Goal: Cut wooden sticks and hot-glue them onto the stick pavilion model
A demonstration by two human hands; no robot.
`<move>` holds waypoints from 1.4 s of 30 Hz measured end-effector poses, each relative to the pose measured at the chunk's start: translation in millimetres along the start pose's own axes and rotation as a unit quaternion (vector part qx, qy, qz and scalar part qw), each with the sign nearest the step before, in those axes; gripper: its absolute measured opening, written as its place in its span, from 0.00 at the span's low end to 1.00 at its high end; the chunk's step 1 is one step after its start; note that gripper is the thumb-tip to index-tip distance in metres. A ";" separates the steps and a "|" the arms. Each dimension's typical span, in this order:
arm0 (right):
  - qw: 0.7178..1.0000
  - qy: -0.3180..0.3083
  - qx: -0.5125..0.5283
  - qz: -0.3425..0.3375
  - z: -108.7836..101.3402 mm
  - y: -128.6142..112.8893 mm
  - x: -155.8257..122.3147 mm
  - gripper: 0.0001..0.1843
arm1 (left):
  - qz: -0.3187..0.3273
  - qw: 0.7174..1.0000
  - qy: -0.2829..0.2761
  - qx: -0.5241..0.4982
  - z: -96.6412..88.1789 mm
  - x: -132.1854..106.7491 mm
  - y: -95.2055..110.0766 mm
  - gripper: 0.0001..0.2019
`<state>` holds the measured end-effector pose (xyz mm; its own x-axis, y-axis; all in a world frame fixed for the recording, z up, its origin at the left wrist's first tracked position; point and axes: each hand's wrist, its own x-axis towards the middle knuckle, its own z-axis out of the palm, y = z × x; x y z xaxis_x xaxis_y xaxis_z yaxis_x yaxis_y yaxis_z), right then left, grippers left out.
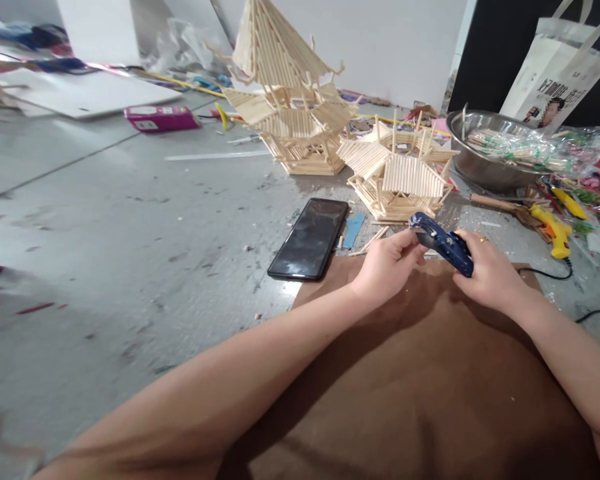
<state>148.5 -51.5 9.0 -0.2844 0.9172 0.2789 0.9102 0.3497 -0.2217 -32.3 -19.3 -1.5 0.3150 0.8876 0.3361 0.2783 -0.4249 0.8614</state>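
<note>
My right hand [490, 270] is wrapped round a dark blue hand cutter [447, 245], which tilts up to the left above the brown cloth over my lap. My left hand [387, 263] is pinched closed against the cutter's dark lower part; whatever lies between its fingertips is too small to make out. Just beyond my hands stands a small tiered pavilion of thin wooden sticks [400, 173]. Loose sticks [373, 241] lie by my left hand, beside a blue strip [353, 230] and a black phone [310, 240].
A taller stick pagoda [300, 120] stands behind the small pavilion. To the right are a metal bowl [480, 170] with bagged sticks, a yellow glue gun [557, 230] with its cord, and a white tote bag [555, 73]. A purple packet [163, 119] lies far left.
</note>
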 end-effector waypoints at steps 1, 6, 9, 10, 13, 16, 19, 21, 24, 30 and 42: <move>1.000 -0.002 -0.003 -0.002 -0.5 -0.3 0.1 0.26 | 0.001 1.000 0.001 0.005 -0.1 -0.2 -0.1 0.10; 1.000 -0.010 -0.007 -0.005 -0.1 0.0 0.2 0.27 | 0.007 1.000 -0.005 0.008 -1.7 0.1 -0.6 0.09; 1.000 -0.017 -0.013 -0.007 -0.2 0.4 0.0 0.27 | 0.015 1.000 -0.012 0.017 -3.1 1.1 -1.4 0.08; 1.000 -0.017 -0.015 -0.009 -0.4 0.4 0.0 0.27 | 0.017 0.999 -0.015 0.023 -3.5 1.4 -1.8 0.08; 1.000 -0.016 -0.016 -0.017 -0.7 0.7 0.2 0.27 | 0.019 0.999 -0.025 0.039 -4.5 1.9 -3.2 0.09; 1.000 -0.016 -0.012 -0.020 -0.7 1.0 0.5 0.26 | 0.018 0.998 -0.027 0.050 -5.1 2.2 -4.3 0.09; 1.000 -0.019 -0.009 -0.013 -0.6 0.9 0.3 0.26 | 0.019 0.998 -0.028 0.051 -5.7 2.5 -4.0 0.09; 1.000 -0.021 -0.008 -0.007 -0.5 0.8 -0.1 0.26 | 0.020 0.998 -0.029 0.046 -6.1 2.6 -3.0 0.10; 1.000 -0.024 -0.003 -0.006 0.2 1.0 -0.8 0.26 | 0.023 0.999 -0.031 0.038 -6.4 2.5 -1.2 0.11; 1.000 -0.028 -0.002 0.002 0.8 0.0 -1.1 0.24 | 0.021 0.999 -0.034 0.033 -6.2 2.7 -0.6 0.12; 1.000 -0.030 0.000 0.008 1.0 -1.3 -1.1 0.25 | 0.016 0.999 -0.038 0.026 -6.0 2.4 0.3 0.13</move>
<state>147.2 -52.9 8.1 -0.2872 0.9325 0.2190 0.9149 0.3348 -0.2255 -36.9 -16.2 1.9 0.3916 0.8579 0.3327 0.3122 -0.4640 0.8290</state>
